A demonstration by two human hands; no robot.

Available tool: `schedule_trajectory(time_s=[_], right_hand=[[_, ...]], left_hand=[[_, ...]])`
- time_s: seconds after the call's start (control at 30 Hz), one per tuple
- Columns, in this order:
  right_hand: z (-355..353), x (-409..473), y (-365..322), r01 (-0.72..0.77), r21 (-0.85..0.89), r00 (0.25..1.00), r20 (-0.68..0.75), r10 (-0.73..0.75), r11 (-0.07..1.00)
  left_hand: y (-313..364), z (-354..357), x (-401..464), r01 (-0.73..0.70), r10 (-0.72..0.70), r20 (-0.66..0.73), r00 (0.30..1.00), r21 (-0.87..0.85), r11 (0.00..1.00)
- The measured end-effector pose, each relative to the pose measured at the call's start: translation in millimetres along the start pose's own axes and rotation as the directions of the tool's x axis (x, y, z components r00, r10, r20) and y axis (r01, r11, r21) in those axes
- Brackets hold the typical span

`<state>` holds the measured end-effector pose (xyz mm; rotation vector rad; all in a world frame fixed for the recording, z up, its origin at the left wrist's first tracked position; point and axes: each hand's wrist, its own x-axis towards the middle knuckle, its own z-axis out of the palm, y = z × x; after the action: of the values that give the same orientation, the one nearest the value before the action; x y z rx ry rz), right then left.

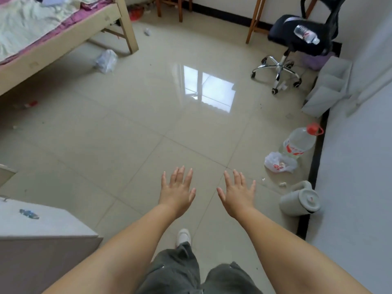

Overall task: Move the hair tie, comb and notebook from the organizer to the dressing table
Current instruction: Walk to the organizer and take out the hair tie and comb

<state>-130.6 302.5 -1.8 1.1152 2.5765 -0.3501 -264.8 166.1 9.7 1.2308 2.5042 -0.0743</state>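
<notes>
My left hand (177, 190) and my right hand (237, 193) are stretched out side by side over the tiled floor, palms down, fingers spread, holding nothing. A grey organizer (327, 87) with several compartments lies on the floor against the right wall, far ahead of both hands. At the lower left is the corner of a white-topped piece of furniture (63, 221) with a small blue object (29, 214) on it. No hair tie, comb or notebook can be made out in the head view.
A bed (63, 39) stands at the back left, a black office chair (297, 37) with a water bottle (306, 34) on its seat at the back right. Along the right wall sit a large bottle (300, 142), a plastic bag (279, 163) and a grey lidded bin (301, 201).
</notes>
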Motion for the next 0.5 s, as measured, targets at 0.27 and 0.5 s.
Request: schedule_trajectory(time_s=[0.27, 0.5], right_hand=[[-79, 159, -5, -0.075, 0.049, 0.997, -0.028, 0.076, 0.996], [-158, 341, 49, -0.101, 0.044, 0.992, -0.07, 0.104, 0.994]], left_hand=[[-13, -74, 182, -0.094, 0.094, 0.002, 0.996, 0.075, 0.993], [27, -146, 387, -0.131, 0.133, -0.052, 0.99, 0.04, 0.991]])
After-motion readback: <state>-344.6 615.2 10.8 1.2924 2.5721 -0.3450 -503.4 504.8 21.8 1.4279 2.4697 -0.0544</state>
